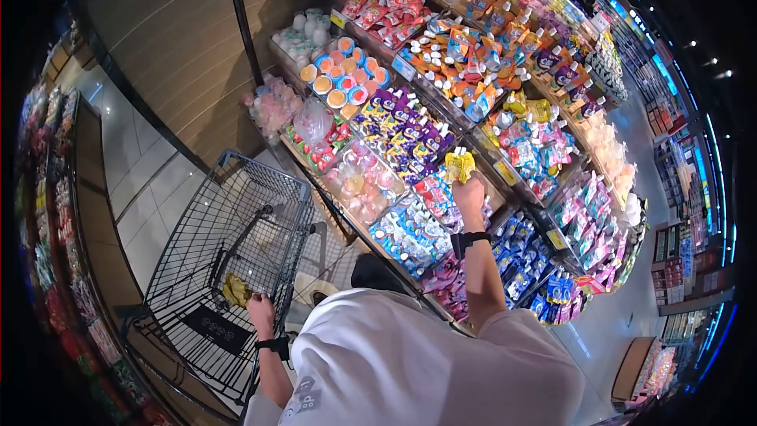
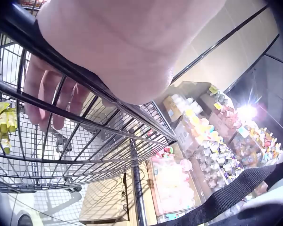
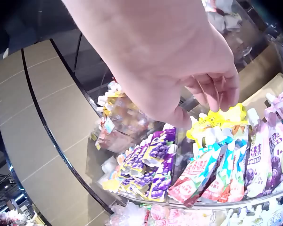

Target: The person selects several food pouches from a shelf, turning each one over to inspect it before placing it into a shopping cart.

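My right hand [image 1: 471, 196] reaches over the display, its fingers curled at the top of some yellow spouted pouches [image 1: 459, 164]. In the right wrist view the thumb is at the left edge of the yellow pouches [image 3: 220, 120], which overlap red, white and blue pouches [image 3: 198, 172] below. Low on the left, my left hand [image 1: 262, 315] is at the shopping cart [image 1: 229, 221], fingers hanging loosely beside its wire bars. More yellow pouches [image 1: 235, 290] lie in the cart; in the left wrist view these pouches [image 2: 4, 125] sit apart from the fingertips.
Purple grape pouches [image 1: 402, 130], jelly cups [image 1: 339, 83] and blue pouches [image 1: 516, 248] fill neighbouring compartments. Clear dividers and price-label rails [image 1: 505, 172] separate the rows. Another stocked shelf [image 1: 59, 221] runs along the far left, past the tiled aisle [image 1: 169, 181].
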The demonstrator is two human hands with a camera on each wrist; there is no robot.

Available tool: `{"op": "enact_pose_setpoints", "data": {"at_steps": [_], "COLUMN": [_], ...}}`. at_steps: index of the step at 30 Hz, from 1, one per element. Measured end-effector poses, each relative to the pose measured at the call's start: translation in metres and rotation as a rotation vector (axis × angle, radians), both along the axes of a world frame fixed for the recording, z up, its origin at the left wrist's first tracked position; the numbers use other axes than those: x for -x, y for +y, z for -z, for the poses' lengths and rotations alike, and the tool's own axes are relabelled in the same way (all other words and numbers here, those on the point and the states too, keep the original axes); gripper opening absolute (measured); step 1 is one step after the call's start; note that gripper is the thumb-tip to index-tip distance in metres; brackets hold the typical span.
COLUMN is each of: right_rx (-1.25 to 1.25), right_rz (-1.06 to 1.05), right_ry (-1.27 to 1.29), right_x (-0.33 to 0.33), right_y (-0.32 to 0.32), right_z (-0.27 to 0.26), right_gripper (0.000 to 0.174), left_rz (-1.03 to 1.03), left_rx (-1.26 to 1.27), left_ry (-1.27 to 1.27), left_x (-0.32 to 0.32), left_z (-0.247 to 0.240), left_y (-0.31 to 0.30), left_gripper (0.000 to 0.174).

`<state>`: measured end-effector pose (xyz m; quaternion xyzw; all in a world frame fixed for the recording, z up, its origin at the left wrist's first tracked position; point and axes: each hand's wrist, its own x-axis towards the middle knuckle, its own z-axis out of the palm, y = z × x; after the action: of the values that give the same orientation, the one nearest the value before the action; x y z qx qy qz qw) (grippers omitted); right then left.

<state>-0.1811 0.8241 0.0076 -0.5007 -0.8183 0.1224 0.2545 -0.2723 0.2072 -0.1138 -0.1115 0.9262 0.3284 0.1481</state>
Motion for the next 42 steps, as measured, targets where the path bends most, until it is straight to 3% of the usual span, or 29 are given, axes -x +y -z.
{"op": "enact_pose_setpoints", "data": {"at_steps": [4,7,10,12,15,18,20,24,27,28,31,33,37,39,40,42], "right_rx": [0.036,0.13,0.13,0.11,0.136,0.359,0.109,0.111,0.062,-0.104,-0.033,-0.144,0.103,0.852,1.021,1.2], "right_rz": [-0.02,0.003,0.031,0.056,0.078,-0.02,-0.085,-0.065,-0.098,-0.186,-0.2,-0.252,-0.276,-0.331,-0.416,-0.428], "right_ry": [-0.121,-0.191,-0.219,-0.25,-0.22,0.01,0.179,0.48,0.418,0.385,0.369,0.338,0.543,0.845,0.79,0.911], "right_x": [0.017,0.027,0.032,0.033,0.032,0.026,0.024,0.03,0.029,0.026,0.026,0.023,0.021,0.016,0.01,0.006], "right_y": [0.018,0.022,0.024,0.028,0.044,0.046,0.038,0.033,0.02,0.019,-0.007,-0.023,-0.086,-0.119,-0.133,-0.174], "right_z": [0.016,0.016,0.014,0.017,0.033,0.029,0.027,0.023,0.0,0.0,-0.033,-0.038,-0.044,-0.044,-0.046,-0.035], "right_gripper": [0.062,0.064,0.068,0.067,0.064,0.062,0.055,0.042,0.043,0.043,0.043,0.043,0.042,0.037,0.034,0.038], "left_rz": [-0.034,-0.074,-0.109,-0.081,-0.08,-0.073,-0.081,-0.088,-0.109,-0.107,-0.053,-0.03,0.102,0.174,0.211,0.264], "left_rx": [-0.006,0.078,-0.013,0.024,0.043,0.055,0.078,0.029,0.035,0.019,0.043,0.038,0.001,-0.093,-0.1,-0.129], "left_ry": [0.039,0.085,0.016,0.051,0.055,0.06,0.036,0.044,-0.009,-0.032,-0.001,0.013,0.071,0.133,0.174,0.267], "left_x": [-0.001,-0.003,-0.002,-0.001,-0.001,0.002,0.001,0.0,0.003,0.003,0.002,0.008,0.015,0.021,0.023,0.023], "left_z": [-0.011,-0.029,-0.053,-0.022,-0.014,-0.009,-0.01,-0.004,0.018,0.026,-0.018,0.002,0.005,0.002,-0.011,-0.05], "left_y": [0.006,0.017,0.028,0.013,0.01,0.006,0.007,0.002,-0.008,-0.013,0.005,-0.002,-0.003,0.001,0.008,0.026], "left_gripper": [0.03,0.029,0.028,0.028,0.026,0.024,0.023,0.024,0.024,0.024,0.024,0.023,0.023,0.026,0.027,0.027]}}
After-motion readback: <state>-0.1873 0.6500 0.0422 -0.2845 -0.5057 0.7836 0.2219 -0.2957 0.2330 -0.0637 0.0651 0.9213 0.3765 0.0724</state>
